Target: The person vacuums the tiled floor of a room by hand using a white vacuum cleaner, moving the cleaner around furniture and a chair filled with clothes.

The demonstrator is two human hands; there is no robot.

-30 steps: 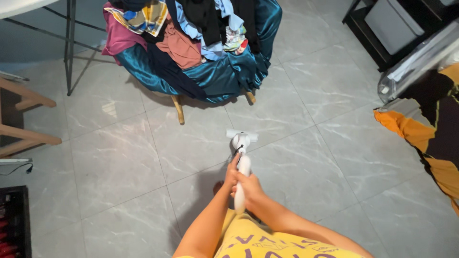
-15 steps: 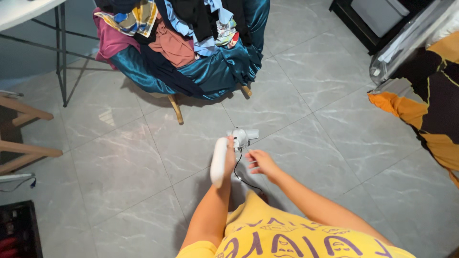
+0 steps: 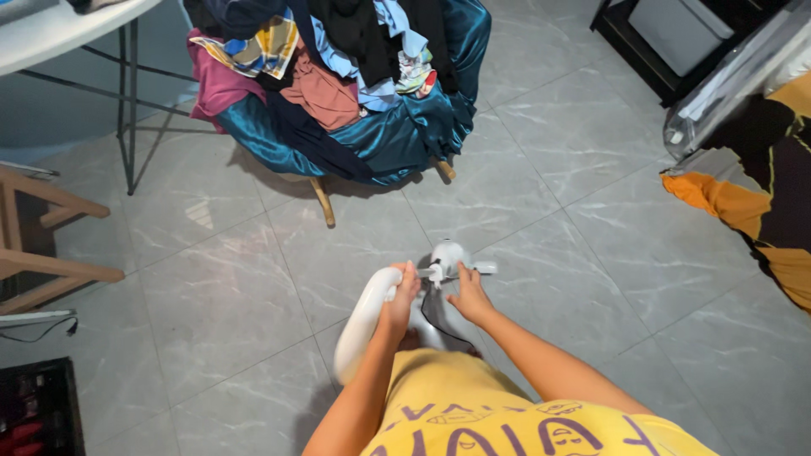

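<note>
Steamer (image 3: 397, 300): white handheld unit, held over the grey tiled floor (image 3: 591, 169) in front of the person's yellow shirt (image 3: 498, 422). Long curved handle runs down-left; round head with flat nozzle at upper right. A black cord (image 3: 435, 321) hangs from the head toward the shirt.

Left hand (image 3: 399, 302): closed around the handle just below the head, fingers wrapped.

Right hand (image 3: 469, 295): at the head, fingertips touching the part near the nozzle; fingers bent, partly closed. Whether it grips or only touches, cannot tell.

Beyond the steamer: chair (image 3: 355, 127) draped in teal cloth, heaped with mixed clothes, wooden legs showing. Upper left: white table (image 3: 59, 29) on dark metal legs. Left edge: wooden frame (image 3: 42, 245). Lower left corner: black crate (image 3: 38, 405). Right edge: orange and black cloth (image 3: 760, 211).
</note>
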